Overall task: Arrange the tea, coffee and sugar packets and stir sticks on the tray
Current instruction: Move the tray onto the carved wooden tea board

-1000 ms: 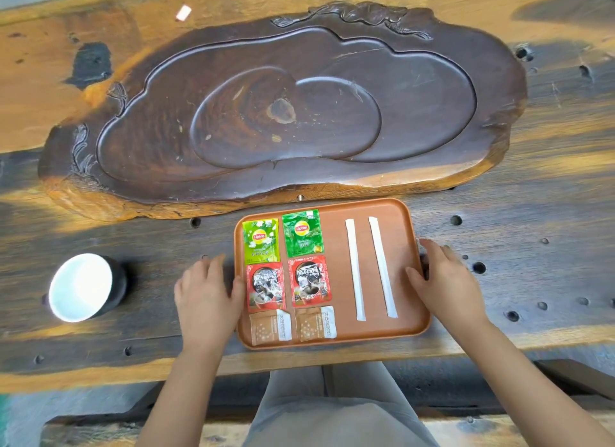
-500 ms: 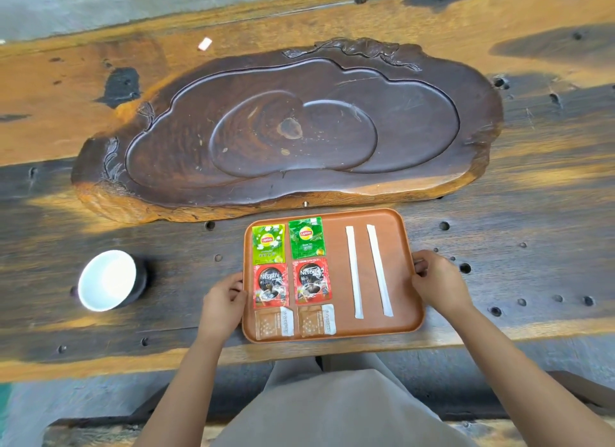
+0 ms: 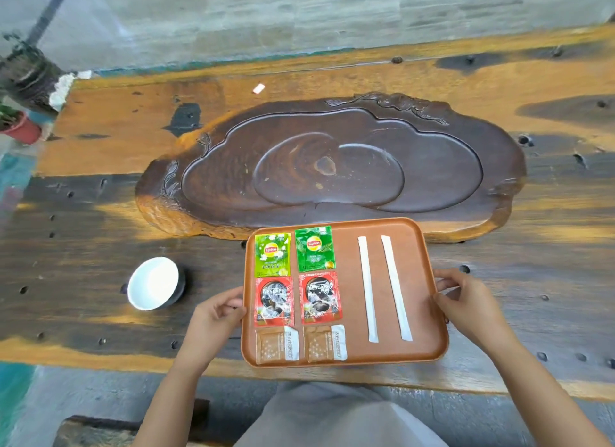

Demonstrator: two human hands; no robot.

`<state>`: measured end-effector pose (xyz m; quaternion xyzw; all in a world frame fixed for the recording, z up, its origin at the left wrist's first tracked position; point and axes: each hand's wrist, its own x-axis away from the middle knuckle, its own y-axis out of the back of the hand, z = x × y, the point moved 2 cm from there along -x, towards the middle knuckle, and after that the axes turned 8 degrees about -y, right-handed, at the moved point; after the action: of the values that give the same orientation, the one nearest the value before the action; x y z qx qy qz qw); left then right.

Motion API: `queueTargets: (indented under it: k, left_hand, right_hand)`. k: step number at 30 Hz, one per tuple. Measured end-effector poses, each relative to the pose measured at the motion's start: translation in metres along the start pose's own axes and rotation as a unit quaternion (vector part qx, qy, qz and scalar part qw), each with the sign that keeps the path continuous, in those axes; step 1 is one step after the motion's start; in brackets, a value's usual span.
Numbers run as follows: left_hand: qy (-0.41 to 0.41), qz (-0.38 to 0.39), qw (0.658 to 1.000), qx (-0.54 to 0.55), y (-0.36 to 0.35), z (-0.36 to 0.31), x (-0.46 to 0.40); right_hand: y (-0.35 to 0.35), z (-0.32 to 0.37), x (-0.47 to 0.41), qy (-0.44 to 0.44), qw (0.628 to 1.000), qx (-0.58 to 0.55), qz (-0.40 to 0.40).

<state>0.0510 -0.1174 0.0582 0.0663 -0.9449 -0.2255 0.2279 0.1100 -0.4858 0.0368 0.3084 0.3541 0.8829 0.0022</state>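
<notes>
An orange-brown tray (image 3: 417, 247) sits near the table's front edge. On its left side lie two green tea packets (image 3: 272, 255) (image 3: 314, 248), below them two red coffee packets (image 3: 274, 301) (image 3: 319, 297), and at the front two brown sugar packets (image 3: 277, 344) (image 3: 324, 342). Two white wrapped stir sticks (image 3: 367, 288) (image 3: 396, 283) lie side by side on the right half. My left hand (image 3: 218, 316) grips the tray's left rim. My right hand (image 3: 466, 301) grips its right rim.
A large carved dark wooden tea board (image 3: 332, 167) lies just behind the tray. A white-lined dark cup (image 3: 154, 283) stands left of the tray. A small white scrap (image 3: 258, 88) lies far back. A potted plant (image 3: 16, 127) is off the table's left end.
Both hands went from resting flat beside the tray to curling onto its rims. The tray appears slightly raised and shifted, and the head view has pulled back.
</notes>
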Motion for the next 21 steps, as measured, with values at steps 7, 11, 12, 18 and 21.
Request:
queueTargets:
  k: [7,11,12,18,21]
  left_hand:
    - [-0.042,-0.006,0.999,0.011,0.025,-0.025,-0.044]
    - [-0.061,-0.004,0.998,0.014,0.036,-0.039,-0.092]
    - [-0.064,-0.002,0.998,0.011,0.039,-0.042,-0.105]
    - [-0.081,0.018,0.997,-0.006,0.056,-0.061,-0.184]
    - [-0.085,0.027,0.996,-0.022,0.059,-0.066,-0.222]
  right_hand:
    - [0.013,0.053,-0.023,0.037,0.999,-0.022,-0.018]
    - [0.014,0.082,-0.050,0.045,0.998,-0.018,-0.046]
    - [0.014,0.089,-0.058,0.043,0.998,-0.013,-0.051]
    - [0.008,0.129,-0.106,0.026,0.997,0.009,-0.078]
    - [0.002,0.147,-0.132,0.019,0.996,0.008,-0.083]
